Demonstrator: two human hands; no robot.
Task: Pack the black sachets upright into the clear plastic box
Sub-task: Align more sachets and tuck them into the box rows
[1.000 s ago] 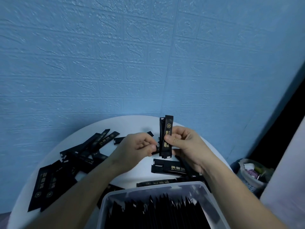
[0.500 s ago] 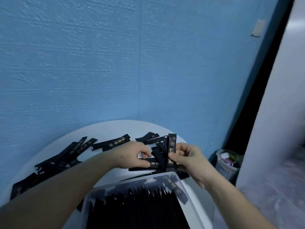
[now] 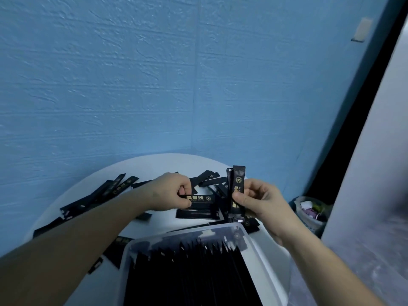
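Note:
My right hand (image 3: 260, 202) holds a small upright bundle of black sachets (image 3: 236, 186) between thumb and fingers, just beyond the far rim of the clear plastic box (image 3: 262, 246). My left hand (image 3: 172, 191) pinches one black sachet (image 3: 201, 198) lying level above the table. The box sits at the near edge, filled with several black sachets standing upright (image 3: 189, 272). More loose sachets (image 3: 106, 193) lie scattered flat on the round white table (image 3: 154, 164).
A blue textured wall (image 3: 154, 85) rises right behind the table. A small bin (image 3: 309, 210) with rubbish stands on the floor to the right, beside a pale door or panel (image 3: 371, 173). Loose sachets (image 3: 123, 244) lie left of the box.
The view swung right. My left hand went down to the pile and picked up one flat sachet. My right hand kept its upright bundle and stayed beyond the box.

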